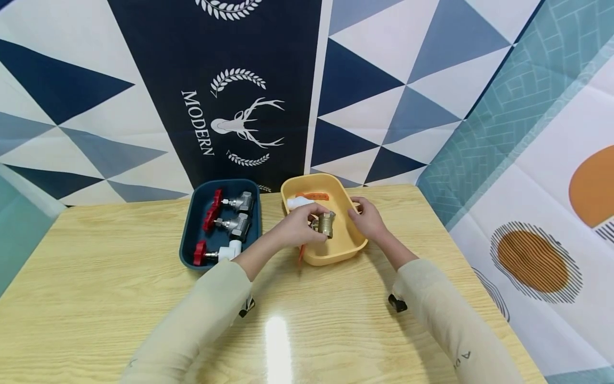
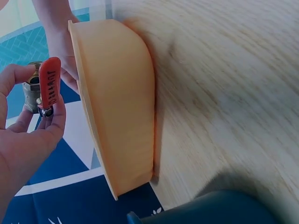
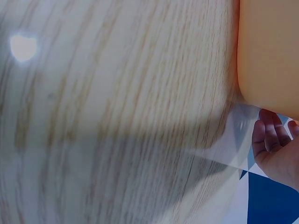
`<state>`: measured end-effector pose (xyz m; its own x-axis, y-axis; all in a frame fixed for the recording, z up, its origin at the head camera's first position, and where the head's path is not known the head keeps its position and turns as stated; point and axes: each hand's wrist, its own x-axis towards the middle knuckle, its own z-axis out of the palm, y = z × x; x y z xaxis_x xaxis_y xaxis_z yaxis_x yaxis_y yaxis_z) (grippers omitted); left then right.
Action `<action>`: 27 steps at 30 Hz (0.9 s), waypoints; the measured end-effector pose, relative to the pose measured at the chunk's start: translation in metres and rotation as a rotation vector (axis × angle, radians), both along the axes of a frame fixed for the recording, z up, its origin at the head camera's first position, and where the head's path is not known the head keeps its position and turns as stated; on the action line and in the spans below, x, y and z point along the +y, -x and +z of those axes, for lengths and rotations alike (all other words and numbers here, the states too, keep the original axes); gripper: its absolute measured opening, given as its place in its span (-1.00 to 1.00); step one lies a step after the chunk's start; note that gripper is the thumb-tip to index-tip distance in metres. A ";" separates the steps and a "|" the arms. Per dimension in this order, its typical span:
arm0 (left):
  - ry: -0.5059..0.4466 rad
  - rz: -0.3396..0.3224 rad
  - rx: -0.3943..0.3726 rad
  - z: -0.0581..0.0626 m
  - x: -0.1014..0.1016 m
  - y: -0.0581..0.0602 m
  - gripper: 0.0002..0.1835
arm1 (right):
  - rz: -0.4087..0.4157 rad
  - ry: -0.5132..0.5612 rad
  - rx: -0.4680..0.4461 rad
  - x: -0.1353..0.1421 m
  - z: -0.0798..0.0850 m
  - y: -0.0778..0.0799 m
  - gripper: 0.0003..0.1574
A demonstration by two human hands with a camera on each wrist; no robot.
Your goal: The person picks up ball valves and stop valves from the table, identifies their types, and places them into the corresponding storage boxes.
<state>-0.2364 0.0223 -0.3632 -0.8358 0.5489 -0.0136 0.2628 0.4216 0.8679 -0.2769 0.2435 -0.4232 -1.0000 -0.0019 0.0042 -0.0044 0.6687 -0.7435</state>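
A brass ball valve (image 1: 325, 224) with a red lever handle (image 2: 49, 83) is held by my left hand (image 1: 301, 226), between thumb and fingers, above the yellow plastic bin (image 1: 342, 246). The left wrist view shows the lever facing the camera, with dark lettering along it. At the bin's right side, my right hand (image 1: 368, 217) grips the rim with its thumb and fingers. In the right wrist view its fingers (image 3: 271, 135) lie against the outside of the wall. Inside the bin are a white piece (image 1: 299, 202) and an orange lever (image 1: 314, 196), partly hidden by my left hand.
To the left of the yellow bin stands a dark blue bin (image 1: 184, 242). It holds three valves with red handwheels (image 1: 211, 217), one with a white body. Both bins are on a wooden table (image 1: 120, 298), near a patterned cloth backdrop (image 1: 268, 80).
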 end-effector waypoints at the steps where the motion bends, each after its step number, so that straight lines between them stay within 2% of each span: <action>1: -0.002 0.000 0.003 0.001 0.001 0.001 -0.46 | 0.001 0.001 0.002 0.000 0.000 0.000 -0.46; 10: -0.003 0.018 0.008 0.004 0.012 0.011 -0.45 | -0.001 0.051 -0.005 -0.001 0.000 0.000 -0.48; 22: -0.059 0.049 0.030 -0.006 0.024 0.024 -0.47 | -0.001 0.055 -0.011 0.000 0.000 -0.001 -0.47; 27: -0.065 0.053 0.015 -0.010 0.025 0.027 -0.48 | 0.002 0.045 0.006 0.000 -0.001 0.001 -0.47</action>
<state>-0.2632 0.0477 -0.3735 -0.8635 0.5032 0.0335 0.2548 0.3780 0.8901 -0.2776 0.2439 -0.4246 -0.9999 -0.0036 0.0107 -0.0105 0.6343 -0.7730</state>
